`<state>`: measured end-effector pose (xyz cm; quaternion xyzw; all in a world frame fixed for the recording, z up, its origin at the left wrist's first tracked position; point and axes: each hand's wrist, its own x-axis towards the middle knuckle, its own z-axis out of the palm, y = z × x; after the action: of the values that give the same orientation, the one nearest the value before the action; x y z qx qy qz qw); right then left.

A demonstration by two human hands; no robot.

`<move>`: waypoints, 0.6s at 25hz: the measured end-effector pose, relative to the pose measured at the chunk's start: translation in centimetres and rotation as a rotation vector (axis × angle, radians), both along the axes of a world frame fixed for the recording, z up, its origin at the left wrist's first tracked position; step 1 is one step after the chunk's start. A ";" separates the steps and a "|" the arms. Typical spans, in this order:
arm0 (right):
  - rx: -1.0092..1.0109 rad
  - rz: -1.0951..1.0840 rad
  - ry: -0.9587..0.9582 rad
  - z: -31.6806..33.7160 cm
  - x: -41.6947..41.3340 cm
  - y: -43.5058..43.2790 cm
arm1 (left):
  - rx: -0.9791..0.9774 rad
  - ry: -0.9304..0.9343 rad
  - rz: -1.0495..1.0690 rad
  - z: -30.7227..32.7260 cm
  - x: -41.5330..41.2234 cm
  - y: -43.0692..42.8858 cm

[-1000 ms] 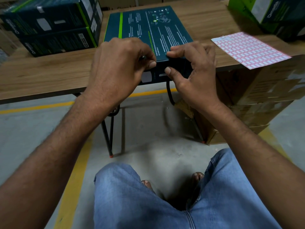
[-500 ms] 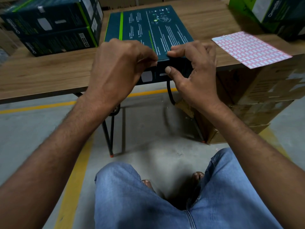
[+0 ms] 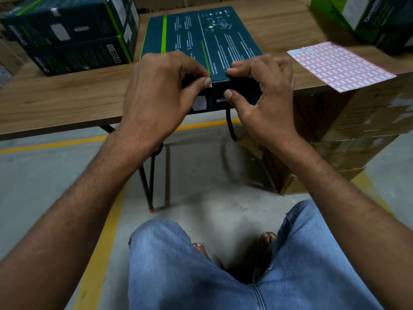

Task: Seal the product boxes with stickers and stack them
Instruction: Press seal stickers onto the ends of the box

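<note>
my left hand (image 3: pixel 161 92) pinching small red-white sticker (image 3: pixel 210 85) at near edge of dark teal cardboard box (image 3: pixel 201 39), right hand (image 3: pixel 268 95) gripping edge beside it

Wooden table (image 3: pixel 55 101) on thin black legs, standing on a concrete floor (image 3: pixel 44 175) with yellow lines. On top — one dark product box (image 3: pixel 201 41) flat at the near edge, a stack of two boxes (image 3: pixel 73 36) back left, more boxes (image 3: pixel 375 21) far right, and a sticker sheet (image 3: pixel 339 66) overhanging the front edge.
</note>
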<state>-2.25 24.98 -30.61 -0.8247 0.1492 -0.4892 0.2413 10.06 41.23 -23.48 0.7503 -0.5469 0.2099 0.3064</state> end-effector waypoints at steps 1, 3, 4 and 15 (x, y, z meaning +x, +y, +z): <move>0.000 0.001 -0.002 0.0 0.0 0.0 | 0.015 0.011 0.001 0.0 0.2 0.0; 0.002 0.001 -0.007 0.0 0.0 0.0 | 0.047 0.004 0.003 0.2 0.4 0.1; 0.003 0.000 -0.008 0.0 0.0 0.1 | 0.062 -0.013 0.010 0.3 0.4 0.1; -0.014 0.003 -0.013 -0.1 0.1 -0.1 | 0.043 -0.122 0.085 0.0 -0.5 -0.1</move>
<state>-2.18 24.88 -30.73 -0.8235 0.1429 -0.4952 0.2371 9.51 41.12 -23.44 0.7652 -0.5366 0.2561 0.2470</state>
